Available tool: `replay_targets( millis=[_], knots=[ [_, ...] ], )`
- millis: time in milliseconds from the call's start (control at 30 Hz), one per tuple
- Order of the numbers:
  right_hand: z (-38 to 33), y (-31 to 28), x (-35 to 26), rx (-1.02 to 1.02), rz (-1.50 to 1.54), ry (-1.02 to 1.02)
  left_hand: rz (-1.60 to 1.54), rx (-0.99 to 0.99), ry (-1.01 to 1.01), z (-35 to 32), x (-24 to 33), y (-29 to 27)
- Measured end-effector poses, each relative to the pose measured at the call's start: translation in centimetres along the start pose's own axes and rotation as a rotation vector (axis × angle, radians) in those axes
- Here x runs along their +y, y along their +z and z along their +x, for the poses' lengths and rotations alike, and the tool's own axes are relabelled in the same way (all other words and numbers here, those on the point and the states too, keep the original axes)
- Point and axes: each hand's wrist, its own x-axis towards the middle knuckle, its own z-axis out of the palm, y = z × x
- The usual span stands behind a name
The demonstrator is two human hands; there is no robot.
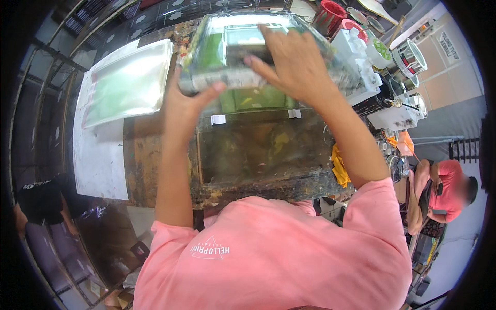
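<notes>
A tilted printing screen (199,80) with a pale frame and green-and-white mesh is raised off the worktable at the far middle, smeared by motion. My left hand (188,101) grips its near left corner, the thumb lying over the frame. My right hand (297,64) reaches over the mesh, thumb and fingers either side of a dark, blurred bar-like thing (243,56) whose kind I cannot make out. Below the screen lies a green sheet (253,99), with white tabs (218,120) by its near edge.
Clear plastic-covered sheets (129,85) lie on white paper (98,165) at left. Paint cans (409,57), a red bucket (329,16) and white containers (356,57) crowd the right. An orange cloth (339,166) rests at the stained table's (248,155) right side. Another person (447,188) sits at right.
</notes>
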Motion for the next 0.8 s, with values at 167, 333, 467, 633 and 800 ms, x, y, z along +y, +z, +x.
replay_targets(
  millis=[167, 333, 467, 633, 800],
  knots=[
    [-5.7, 3.1, -0.3, -0.357, 0.184, 0.018, 0.408, 0.049, -0.096, -4.4, -8.8, -1.3],
    [-10.1, 5.4, -2.3, -0.517, 0.287, 0.154, 1.159, 0.111, 0.149, -5.4, -12.2, -1.8],
    [-11.3, 7.2, -2.8, -0.458, 0.211, 0.114, 1.143, 0.074, 0.136, -5.5, -13.0, -2.3],
    [-8.4, 11.6, 0.2, -0.349, 0.159, 0.074, 1.088, 0.08, 0.102, -5.7, -12.9, -2.3],
    [-1.3, 18.2, 6.4, -0.232, 0.065, 0.058, 1.077, 0.078, 0.175, -5.6, -13.0, -2.7]
  ],
)
